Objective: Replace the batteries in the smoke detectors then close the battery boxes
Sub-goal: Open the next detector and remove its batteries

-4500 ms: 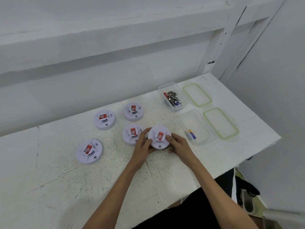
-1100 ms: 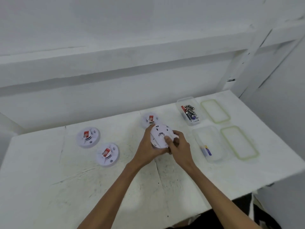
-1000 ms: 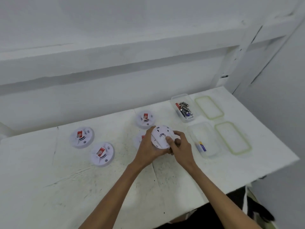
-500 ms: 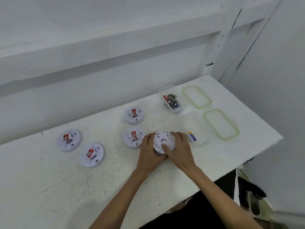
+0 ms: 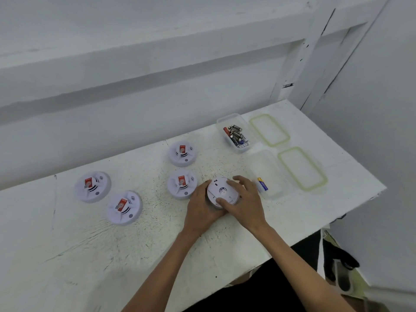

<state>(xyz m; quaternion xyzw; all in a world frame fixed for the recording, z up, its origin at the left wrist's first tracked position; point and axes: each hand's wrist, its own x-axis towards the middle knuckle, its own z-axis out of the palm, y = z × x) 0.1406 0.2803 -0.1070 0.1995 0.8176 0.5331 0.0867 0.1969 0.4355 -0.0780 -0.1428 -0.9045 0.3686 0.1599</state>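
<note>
Head cam: left hand [image 5: 201, 204] cupped the smoke detector [image 5: 221, 190] at its left rim, right hand [image 5: 246, 199] curled over it w/ thumb on the near edge. It lay plain side up on the surface [image 5: 157, 244], prob. braced for opening the battery box; battery tub [image 5: 273, 167] just beside.

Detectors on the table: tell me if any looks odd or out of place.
One stands out: the detector between the left hand and right hand shows a plain white side, while the other four show a red label. Nothing looks spilled or broken.
</note>
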